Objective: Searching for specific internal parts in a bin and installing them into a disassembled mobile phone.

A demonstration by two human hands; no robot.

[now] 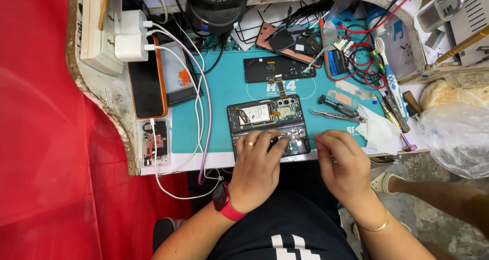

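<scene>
— Two hands sit at the lower middle of the frame, both over an opened foldable phone (267,125) with its back cover off. How is the left hand (257,163) placed?

— It lies flat on the lower half of the phone, fingers spread and pressing down, a ring on one finger and a red smartwatch (224,201) on the wrist. The fingers are apart, not curled around anything.

— And the right hand (341,160)?

— Its fingertips are pinched together on a thin metal tool (304,138) whose tip reaches into the phone's lower right corner. What kind of tool it is cannot be told; it is too small. A gold bangle (374,225) circles that wrist.

— Where does the phone lie?

— On a teal work mat (214,117), near its lower edge, just above the person's lap. The battery shows in the upper half.

— What surrounds it?

— Tweezers (336,116) and a small dark screwdriver (337,105) lie just right of the phone, beside a white tissue (377,130). A black display panel (277,68) with a flex cable lies above the phone. At the left, an orange-cased phone (147,81) rests face up near white chargers (131,36), with cables trailing down. Red wires (364,51) tangle at the upper right, and a black fan (216,5) stands at the top
</scene>
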